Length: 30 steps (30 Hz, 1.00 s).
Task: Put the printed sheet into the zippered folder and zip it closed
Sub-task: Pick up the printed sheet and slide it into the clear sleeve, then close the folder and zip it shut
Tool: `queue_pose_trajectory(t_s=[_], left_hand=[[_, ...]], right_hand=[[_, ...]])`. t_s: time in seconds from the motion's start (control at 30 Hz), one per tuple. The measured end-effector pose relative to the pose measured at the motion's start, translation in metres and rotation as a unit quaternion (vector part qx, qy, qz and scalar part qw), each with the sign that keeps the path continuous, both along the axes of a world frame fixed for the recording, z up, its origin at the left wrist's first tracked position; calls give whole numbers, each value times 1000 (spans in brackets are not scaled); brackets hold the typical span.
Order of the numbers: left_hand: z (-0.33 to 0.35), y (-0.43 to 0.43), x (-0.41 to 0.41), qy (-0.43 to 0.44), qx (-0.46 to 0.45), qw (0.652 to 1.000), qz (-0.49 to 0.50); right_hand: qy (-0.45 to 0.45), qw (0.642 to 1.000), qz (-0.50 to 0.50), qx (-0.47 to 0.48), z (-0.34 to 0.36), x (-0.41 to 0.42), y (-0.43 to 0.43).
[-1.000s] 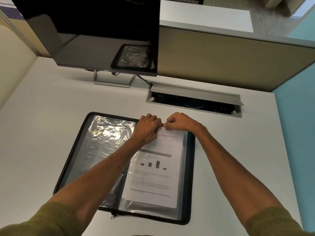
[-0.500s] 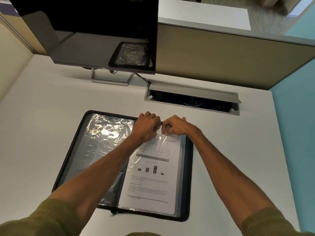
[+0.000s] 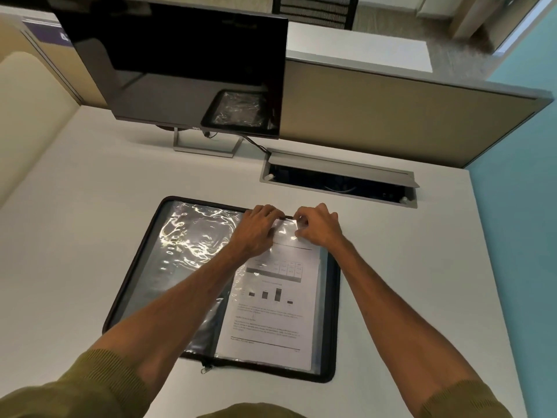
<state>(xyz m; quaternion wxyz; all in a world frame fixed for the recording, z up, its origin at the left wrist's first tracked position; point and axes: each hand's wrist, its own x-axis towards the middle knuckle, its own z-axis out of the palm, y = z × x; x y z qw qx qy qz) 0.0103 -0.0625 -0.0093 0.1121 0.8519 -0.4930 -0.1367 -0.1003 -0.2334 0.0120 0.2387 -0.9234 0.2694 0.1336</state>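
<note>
I see my left hand and right hand pinching the clear plastic sleeve at the far edge of the open black zippered folder. The white printed sheet lies inside, on the right half. The folder rests on a white desk; beyond it stands a dark monitor.

The folder lies open and flat on the desk, black-edged with a zipper running round its rim and clear, glossy plastic pockets on both halves. Its zipper pull rests at the near edge by the spine. The sheet lies on the right half, upright to the viewer, white, printed with a table, a small bar chart and blocks of text. Clear plastic covers its top part; glare hides the top edge.
</note>
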Motion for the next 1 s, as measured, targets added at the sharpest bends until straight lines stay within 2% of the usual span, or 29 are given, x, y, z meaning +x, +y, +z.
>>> queue_pose_trajectory(t_s=[0.23, 0.4, 0.7, 0.9, 1.0], left_hand=[[17, 67, -9, 1, 13, 997, 71], [18, 136, -14, -14, -12, 987, 162], [10, 255, -9, -2, -5, 923, 385], [3, 294, 4, 69, -5, 899, 432], [2, 298, 14, 78, -11, 908, 411]], right_hand=[[-89, 993, -60, -58, 15, -27, 51], [-138, 988, -67, -28, 12, -39, 112], [-140, 989, 30, -28, -1, -21, 225], [-109, 991, 56, -48, -5, -12, 257], [-85, 994, 67, -32, -5, -10, 257]])
